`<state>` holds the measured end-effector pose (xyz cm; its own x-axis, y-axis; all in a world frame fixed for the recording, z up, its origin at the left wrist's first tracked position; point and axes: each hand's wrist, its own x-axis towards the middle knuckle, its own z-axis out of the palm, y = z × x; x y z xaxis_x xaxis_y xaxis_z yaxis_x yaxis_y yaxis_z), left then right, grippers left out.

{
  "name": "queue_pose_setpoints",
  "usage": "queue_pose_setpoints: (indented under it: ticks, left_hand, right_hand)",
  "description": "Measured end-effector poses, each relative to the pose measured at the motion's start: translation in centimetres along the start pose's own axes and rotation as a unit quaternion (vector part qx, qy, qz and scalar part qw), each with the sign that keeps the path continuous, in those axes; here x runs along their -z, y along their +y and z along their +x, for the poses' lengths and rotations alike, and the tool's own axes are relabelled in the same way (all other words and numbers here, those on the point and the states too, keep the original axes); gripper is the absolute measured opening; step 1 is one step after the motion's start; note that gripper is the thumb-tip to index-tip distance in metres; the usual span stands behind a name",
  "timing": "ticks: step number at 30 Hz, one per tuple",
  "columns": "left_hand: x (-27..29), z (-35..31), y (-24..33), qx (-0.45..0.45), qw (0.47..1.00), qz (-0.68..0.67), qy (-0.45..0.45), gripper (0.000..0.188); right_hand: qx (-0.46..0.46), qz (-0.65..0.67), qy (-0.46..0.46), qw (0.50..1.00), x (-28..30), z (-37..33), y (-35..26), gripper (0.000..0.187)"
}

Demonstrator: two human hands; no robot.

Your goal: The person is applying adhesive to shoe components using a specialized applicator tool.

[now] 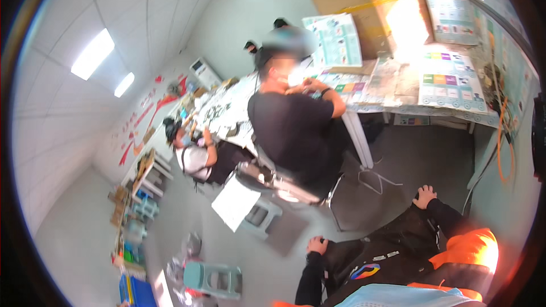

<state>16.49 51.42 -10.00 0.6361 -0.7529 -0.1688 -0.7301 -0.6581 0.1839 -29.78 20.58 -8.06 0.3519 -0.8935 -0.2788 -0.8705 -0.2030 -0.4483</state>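
My left hand [317,245] rests on my left knee, over the dark cloth of a black apron [378,250]. Its fingers lie over the edge of the knee and hold nothing that I can see. On my other knee lies my right hand [425,196], fingers spread a little and bent over the cloth. Both hands stay well apart from the table. Orange sleeves and black cuffs cover my arms, and a light blue mask [398,295] shows at the lower edge.
A person in black [290,131] sits on a chair at the long table [392,99]. Farther left sits a person in white [196,159]. Printed sheets [452,82] and a cardboard box [369,11] are on the table. Stools [213,279] stand on the floor; an orange cable [500,142] hangs right.
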Motion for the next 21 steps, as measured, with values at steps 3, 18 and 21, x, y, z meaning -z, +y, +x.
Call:
queue_pose_setpoints:
  ticks: [3,18,21]
  left_hand:
    - [-0.5,1.8,3.0,0.016,1.000,0.005,-0.022,0.048]
    - [0.2,6.5,3.5,-0.028,0.990,-0.021,-0.138,0.044]
    - [-0.4,6.7,3.3,-0.007,0.996,-0.045,-0.080,0.035]
  right_hand:
    - [-0.044,-0.001,0.017,0.999,-0.2,0.1,2.0,0.063]
    - [-0.034,-0.035,0.050,0.998,0.1,1.1,-0.7,0.055]
    - [-0.036,-0.032,0.051,0.998,-0.2,1.6,-0.9,0.056]
